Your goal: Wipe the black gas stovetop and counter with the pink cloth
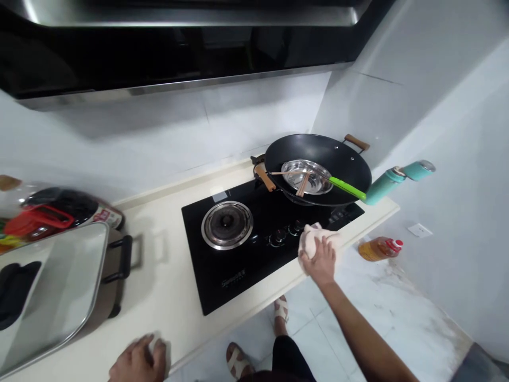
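Note:
My right hand (321, 263) presses a pale pink cloth (312, 243) against the front edge of the black glass cooktop (222, 265), with its fingers over the folds. The cloth lies just in front of the control knobs (278, 236). At the bottom left, my left hand (139, 361) rests on the pale countertop (159, 297), its fingers loosely bent, the thumb apart and nothing held. A large black wok (358, 159) stands on the right burner. Inside it are a steel bowl (294, 183), wooden chopsticks (303, 185) and a utensil with a green handle (348, 187).
To the left stands an electric pan (104, 270) with a glass lid, beside dark bottles (67, 201). The range hood (178, 58) overhangs the back. Teal bottles (384, 187) stand by the wok's right side. An oil bottle (376, 249) is on the floor.

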